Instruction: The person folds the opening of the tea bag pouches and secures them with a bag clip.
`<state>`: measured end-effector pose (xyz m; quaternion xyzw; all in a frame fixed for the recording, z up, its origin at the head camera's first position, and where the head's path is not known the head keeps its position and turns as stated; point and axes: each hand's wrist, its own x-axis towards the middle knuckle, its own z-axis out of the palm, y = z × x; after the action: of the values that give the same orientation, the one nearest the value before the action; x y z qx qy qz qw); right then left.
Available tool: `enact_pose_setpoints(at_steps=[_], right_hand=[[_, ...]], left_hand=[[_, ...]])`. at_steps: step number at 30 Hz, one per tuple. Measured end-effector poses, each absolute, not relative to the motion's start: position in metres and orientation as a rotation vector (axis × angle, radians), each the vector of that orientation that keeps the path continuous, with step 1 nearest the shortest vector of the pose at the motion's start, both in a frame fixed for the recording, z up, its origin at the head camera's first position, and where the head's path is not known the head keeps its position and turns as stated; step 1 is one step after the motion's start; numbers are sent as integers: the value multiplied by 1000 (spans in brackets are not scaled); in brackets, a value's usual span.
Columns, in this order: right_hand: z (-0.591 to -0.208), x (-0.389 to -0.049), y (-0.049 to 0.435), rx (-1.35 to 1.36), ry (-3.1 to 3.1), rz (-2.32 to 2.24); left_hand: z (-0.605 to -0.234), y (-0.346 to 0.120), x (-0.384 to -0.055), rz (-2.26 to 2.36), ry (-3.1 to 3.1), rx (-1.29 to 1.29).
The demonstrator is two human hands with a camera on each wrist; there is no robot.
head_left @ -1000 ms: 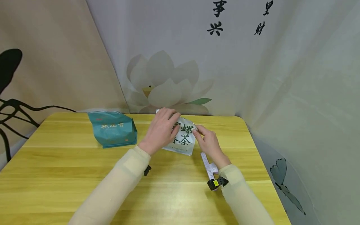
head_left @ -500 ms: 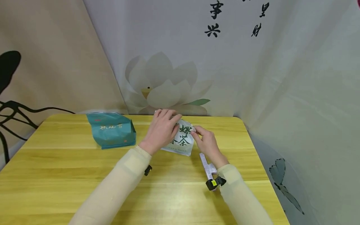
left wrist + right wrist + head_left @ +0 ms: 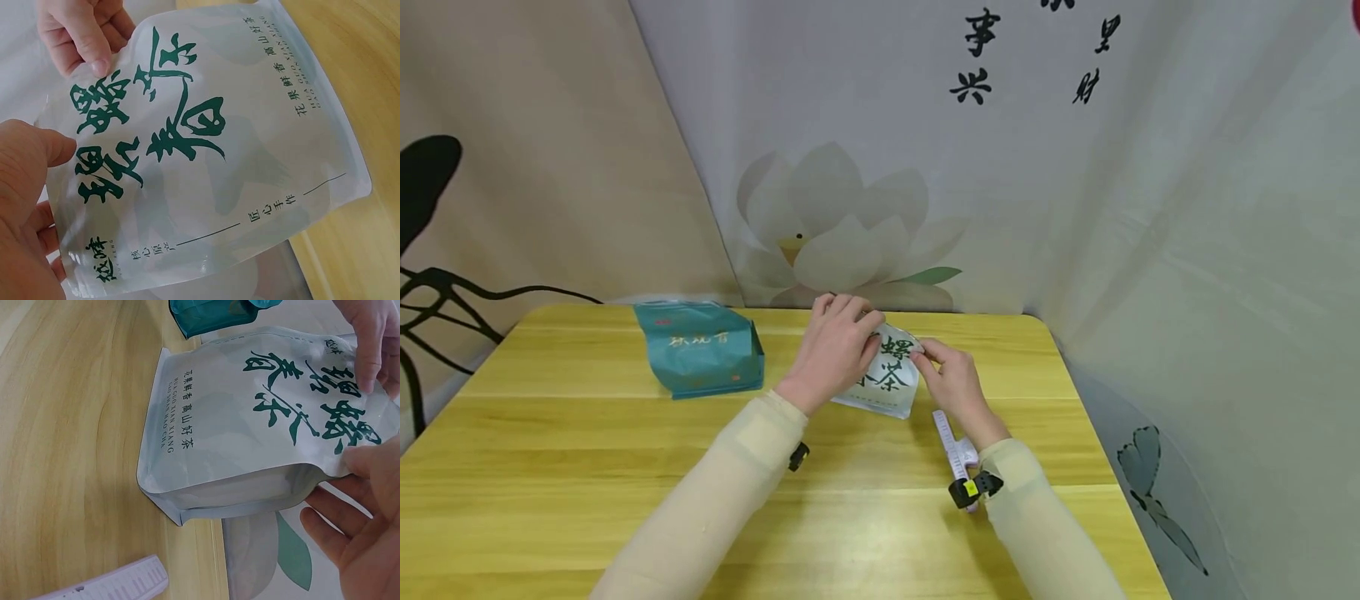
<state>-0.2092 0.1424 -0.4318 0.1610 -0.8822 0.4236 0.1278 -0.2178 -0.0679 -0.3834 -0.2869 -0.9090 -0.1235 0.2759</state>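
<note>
A pale tea pouch point(image 3: 887, 379) with large green characters stands near the table's back edge, its upper part between both hands. My left hand point(image 3: 835, 350) grips its top left, thumb on the printed front and fingers behind, as the left wrist view shows. At the top right corner my right hand point(image 3: 957, 379) pinches the pouch point(image 3: 250, 412) between thumb and fingers. The left hand hides part of the front in the head view. Below the right hand lies a pale lilac plastic piece with ruler-like marks point(image 3: 951, 442).
To the left stands a teal pouch point(image 3: 703, 348) with gold characters, on the wooden table point(image 3: 587, 467). A curtain point(image 3: 880, 167) with a printed lotus hangs right behind the table's back edge.
Both hands keep their hold on the pale pouch and have hardly moved. The head view shifts slightly.
</note>
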Motion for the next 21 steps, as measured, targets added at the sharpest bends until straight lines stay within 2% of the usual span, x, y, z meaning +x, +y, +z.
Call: enact_pose_setpoints(at_steps=[21], right_hand=[[-434, -211, 140, 461, -2506, 1263]], left_hand=[[-385, -63, -221, -348, -2416, -742]])
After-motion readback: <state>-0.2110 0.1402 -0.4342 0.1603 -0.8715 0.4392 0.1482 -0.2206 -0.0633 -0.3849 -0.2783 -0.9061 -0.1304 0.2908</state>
